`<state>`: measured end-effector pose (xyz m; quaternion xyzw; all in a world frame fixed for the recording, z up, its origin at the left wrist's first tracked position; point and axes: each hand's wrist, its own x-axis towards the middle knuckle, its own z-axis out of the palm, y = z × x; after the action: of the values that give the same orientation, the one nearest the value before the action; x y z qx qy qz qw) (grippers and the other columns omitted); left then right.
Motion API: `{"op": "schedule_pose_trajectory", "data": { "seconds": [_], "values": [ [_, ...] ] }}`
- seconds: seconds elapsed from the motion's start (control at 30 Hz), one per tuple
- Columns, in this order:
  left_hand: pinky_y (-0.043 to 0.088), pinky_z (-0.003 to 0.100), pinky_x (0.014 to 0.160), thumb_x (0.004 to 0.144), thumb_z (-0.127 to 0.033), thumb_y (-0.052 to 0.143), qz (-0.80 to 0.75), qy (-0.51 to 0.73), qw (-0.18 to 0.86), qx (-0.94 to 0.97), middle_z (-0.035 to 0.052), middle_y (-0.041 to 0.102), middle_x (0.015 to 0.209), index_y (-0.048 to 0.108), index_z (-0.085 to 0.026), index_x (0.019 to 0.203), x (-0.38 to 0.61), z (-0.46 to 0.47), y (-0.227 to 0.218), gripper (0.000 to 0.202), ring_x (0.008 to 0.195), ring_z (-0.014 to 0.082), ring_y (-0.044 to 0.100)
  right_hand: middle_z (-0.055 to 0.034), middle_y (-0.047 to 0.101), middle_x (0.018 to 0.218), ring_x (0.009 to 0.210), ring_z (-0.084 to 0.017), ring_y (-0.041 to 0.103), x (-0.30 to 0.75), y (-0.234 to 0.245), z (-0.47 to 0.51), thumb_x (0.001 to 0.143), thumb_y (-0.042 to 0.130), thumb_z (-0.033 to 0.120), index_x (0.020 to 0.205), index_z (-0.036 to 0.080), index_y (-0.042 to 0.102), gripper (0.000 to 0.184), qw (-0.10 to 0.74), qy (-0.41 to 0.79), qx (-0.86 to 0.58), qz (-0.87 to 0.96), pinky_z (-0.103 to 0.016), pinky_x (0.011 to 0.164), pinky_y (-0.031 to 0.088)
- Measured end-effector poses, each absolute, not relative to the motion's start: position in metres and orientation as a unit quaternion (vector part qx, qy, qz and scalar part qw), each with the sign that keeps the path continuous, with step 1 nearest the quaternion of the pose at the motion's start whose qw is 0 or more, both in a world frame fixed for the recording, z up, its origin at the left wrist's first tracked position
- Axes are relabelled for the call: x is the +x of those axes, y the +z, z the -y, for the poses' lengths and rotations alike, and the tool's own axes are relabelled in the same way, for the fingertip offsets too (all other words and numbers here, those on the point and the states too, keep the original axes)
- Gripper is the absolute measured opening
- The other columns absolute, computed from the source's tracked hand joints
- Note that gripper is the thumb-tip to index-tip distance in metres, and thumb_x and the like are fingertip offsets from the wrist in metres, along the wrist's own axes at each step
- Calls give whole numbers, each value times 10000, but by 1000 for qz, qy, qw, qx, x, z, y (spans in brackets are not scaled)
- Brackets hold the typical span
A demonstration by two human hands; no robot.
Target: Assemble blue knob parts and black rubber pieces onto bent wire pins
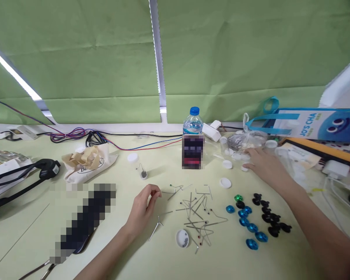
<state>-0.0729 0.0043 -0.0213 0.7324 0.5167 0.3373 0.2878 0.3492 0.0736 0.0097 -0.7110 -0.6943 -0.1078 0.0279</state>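
My left hand (144, 206) rests low over the table with thumb and fingertips pressed together; whatever they hold, if anything, is hidden. Just right of its fingertips lie thin bent metal rods (192, 210), spread loosely over the middle. Stretched out to the back right, my right hand (259, 163) has its fingers and thumb apart. Its fingertips reach the edge of a clear plastic bag (247, 140), and its thumb is beside a small white cap (244, 168). Another white lid (225, 182) lies nearer. A shallow white lid (182, 238) containing small dark bits sits at the front.
Blue metallic discs (252, 228) and black knob-like pieces (275, 217) lie in front of my right forearm. A water bottle (194, 124) stands at the back, a clear vial (137, 165) left of it. Further left are a cloth pouch (89, 161) and cables (67, 135).
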Motion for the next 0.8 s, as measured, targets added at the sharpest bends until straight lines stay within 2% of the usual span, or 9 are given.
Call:
{"op": "schedule_pose_trajectory", "data": {
  "seconds": [0.1,0.23,0.33,0.4,0.47,0.53,0.67,0.8],
  "values": [
    [414,259,687,934,-291,413,-537,352,326,694,12,586,845,487,-217,884,-71,-6,-17,116,807,160,560,-156,582,1080,1010,-354,517,351,10,-75,833,495,288,1136,159,562,336,43,-88,-700,707,-425,787,414],
    [421,277,748,910,-273,459,-532,394,366,655,22,581,875,484,-218,999,-70,-10,-17,107,822,158,560,-154,592,1085,1030,-349,533,341,28,-68,846,484,297,1056,160,587,271,97,-66,-691,713,-442,837,420],
    [428,290,763,905,-262,467,-504,423,403,636,21,556,842,471,-213,1023,-71,-13,-20,128,789,153,545,-141,558,1225,1093,-311,535,315,53,-55,895,453,338,1189,194,480,329,164,-50,-684,709,-404,877,435],
    [432,285,748,903,-261,470,-492,435,420,626,10,540,815,464,-216,1022,-72,-15,-22,127,759,144,533,-109,571,1218,1034,-254,585,288,67,-42,907,460,386,1248,239,393,377,216,-21,-675,705,-347,840,479],
    [435,284,744,901,-264,476,-491,436,427,622,6,540,812,462,-221,1024,-72,-16,-23,131,754,141,533,-88,588,1190,1016,-231,612,257,76,-26,872,548,377,1212,267,393,390,355,153,-622,681,-347,861,498],
    [440,293,754,897,-267,481,-496,428,423,626,12,550,826,469,-220,1027,-72,-16,-24,139,770,147,544,-77,594,1169,1012,-234,620,227,76,-10,842,598,382,1205,288,392,428,406,295,-561,658,-375,845,522],
    [447,300,755,891,-267,480,-512,399,404,644,32,579,866,491,-217,1049,-73,-14,-25,166,812,163,564,-46,579,1179,1087,-209,587,182,58,16,877,565,345,1219,314,378,392,367,481,-470,643,-387,899,505],
    [441,295,730,890,-259,466,-509,380,396,663,26,606,848,513,-214,1050,-72,-15,-27,172,785,163,574,-26,556,1213,1123,-193,559,164,37,28,903,527,318,1284,348,363,416,312,507,-453,664,-388,946,468]
  ]
}}
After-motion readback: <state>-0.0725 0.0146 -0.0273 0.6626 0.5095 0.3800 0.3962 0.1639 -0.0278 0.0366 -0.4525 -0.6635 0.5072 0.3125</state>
